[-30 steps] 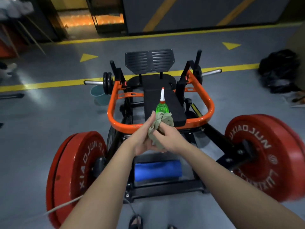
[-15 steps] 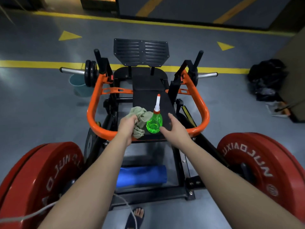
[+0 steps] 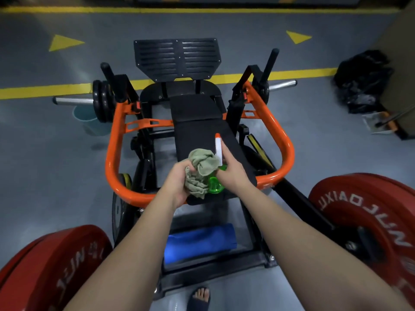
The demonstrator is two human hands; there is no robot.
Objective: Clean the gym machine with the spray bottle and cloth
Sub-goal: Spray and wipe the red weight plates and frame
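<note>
Over the near end of the black pad (image 3: 197, 135) of the gym machine (image 3: 280, 140), the right hand (image 3: 231, 173) is gripping the green spray bottle (image 3: 214, 186) near its neck, fingers curled, with one finger extending beside the white nozzle (image 3: 218, 151). The bottle's long axis is running from near to far, tilted, its orange tip pointing away from the person, so most of the pad is lying directly beyond the tip. The left hand (image 3: 178, 180) is clutching the bunched cloth (image 3: 203, 168) just left of the bottle, touching it. On this layout, spraying is likely falling to the right hand and wiping to the left, both being equally near the pad.
</note>
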